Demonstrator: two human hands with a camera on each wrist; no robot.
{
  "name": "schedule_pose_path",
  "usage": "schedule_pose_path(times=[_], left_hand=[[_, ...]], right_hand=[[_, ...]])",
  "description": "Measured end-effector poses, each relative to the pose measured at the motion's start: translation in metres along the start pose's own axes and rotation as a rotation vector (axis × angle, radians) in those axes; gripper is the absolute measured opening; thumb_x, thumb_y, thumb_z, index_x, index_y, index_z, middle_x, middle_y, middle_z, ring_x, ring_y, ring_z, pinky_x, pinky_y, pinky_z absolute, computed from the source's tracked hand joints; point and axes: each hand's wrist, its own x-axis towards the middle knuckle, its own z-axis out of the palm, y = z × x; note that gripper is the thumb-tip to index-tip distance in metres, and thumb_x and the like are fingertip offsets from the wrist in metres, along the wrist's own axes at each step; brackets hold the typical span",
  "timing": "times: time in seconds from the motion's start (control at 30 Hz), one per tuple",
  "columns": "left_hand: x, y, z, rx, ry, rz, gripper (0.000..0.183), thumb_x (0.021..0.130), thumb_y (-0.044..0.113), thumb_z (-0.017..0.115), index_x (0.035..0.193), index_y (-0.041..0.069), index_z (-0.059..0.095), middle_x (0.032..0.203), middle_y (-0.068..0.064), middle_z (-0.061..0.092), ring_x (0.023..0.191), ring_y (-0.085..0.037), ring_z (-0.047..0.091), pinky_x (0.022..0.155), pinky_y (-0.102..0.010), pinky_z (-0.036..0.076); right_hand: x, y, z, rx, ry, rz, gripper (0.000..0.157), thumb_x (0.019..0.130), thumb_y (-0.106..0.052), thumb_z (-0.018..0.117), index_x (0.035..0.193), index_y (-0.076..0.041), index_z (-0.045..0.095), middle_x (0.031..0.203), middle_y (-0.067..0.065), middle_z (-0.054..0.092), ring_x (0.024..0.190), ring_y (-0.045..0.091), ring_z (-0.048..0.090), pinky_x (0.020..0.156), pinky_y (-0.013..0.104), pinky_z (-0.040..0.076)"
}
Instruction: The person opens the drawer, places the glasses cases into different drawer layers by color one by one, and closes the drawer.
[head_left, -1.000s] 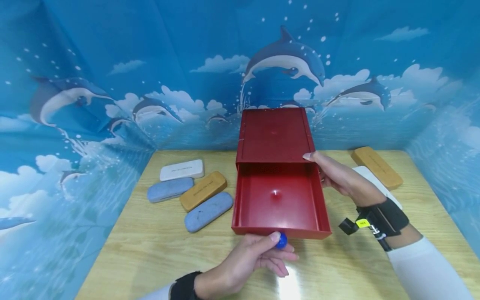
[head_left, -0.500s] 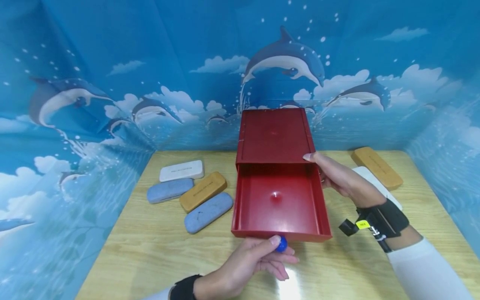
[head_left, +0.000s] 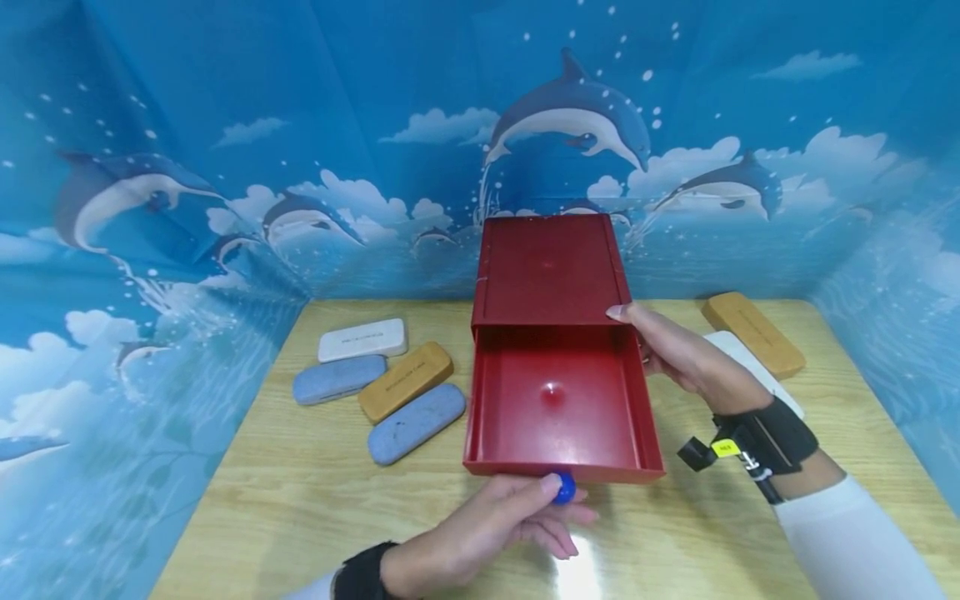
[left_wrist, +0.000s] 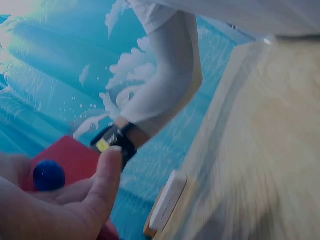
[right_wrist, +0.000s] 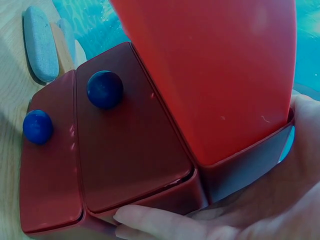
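Note:
A red drawer cabinet stands at the middle back of the table, its top drawer pulled far out. Nothing lies on the visible drawer floor. My left hand pinches the drawer's blue round knob between thumb and fingers, the other fingers loosely extended below. At the cabinet's right side, my right hand grips the body, thumb on the top front edge and fingers along the side. In the right wrist view, two lower drawers sit closed, each bearing a blue knob.
Left of the cabinet lie several glasses cases: a white one, a tan one and a blue one among them. Behind my right wrist are another tan case and a partly covered white one. A dolphin-print curtain surrounds the table.
The top drawer has slid very slightly toward me, with my left hand still on its knob, then stayed put. My right hand keeps its hold on the cabinet.

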Motion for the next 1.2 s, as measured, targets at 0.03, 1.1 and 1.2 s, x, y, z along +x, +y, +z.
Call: schedule_pose_path(times=[0.03, 1.1, 1.2], left_hand=[[-0.001, 0.001, -0.002, 0.037, -0.013, -0.007, 0.046, 0.104, 0.039, 0.034, 0.122, 0.005, 0.058, 0.121, -0.008, 0.064, 0.093, -0.025, 0.065, 0.085, -0.037, 0.051], [-0.035, -0.007, -0.111, 1.240, 0.289, -0.074, 0.052, 0.093, 0.058, 0.048, 0.118, 0.016, 0.064, 0.095, 0.002, 0.069, 0.070, -0.010, 0.061, 0.063, -0.028, 0.052], [-0.035, -0.008, -0.119, 1.380, 0.419, -0.022, 0.054, 0.093, 0.053, 0.053, 0.124, 0.009, 0.060, 0.117, -0.005, 0.065, 0.100, -0.018, 0.060, 0.083, -0.035, 0.051]], right_hand=[[0.000, 0.000, 0.000, 0.003, -0.001, -0.001, 0.060, 0.099, -0.053, 0.036, 0.133, -0.004, 0.036, 0.121, 0.024, 0.053, 0.094, 0.036, 0.063, 0.073, 0.052, 0.053], [0.000, 0.000, 0.001, 0.000, 0.004, -0.003, 0.060, 0.098, -0.052, 0.037, 0.135, -0.005, 0.035, 0.122, 0.024, 0.051, 0.096, 0.037, 0.062, 0.073, 0.053, 0.053], [0.000, 0.000, 0.001, -0.006, 0.006, 0.000, 0.061, 0.098, -0.053, 0.037, 0.135, -0.005, 0.034, 0.122, 0.024, 0.052, 0.095, 0.036, 0.062, 0.073, 0.052, 0.053]])
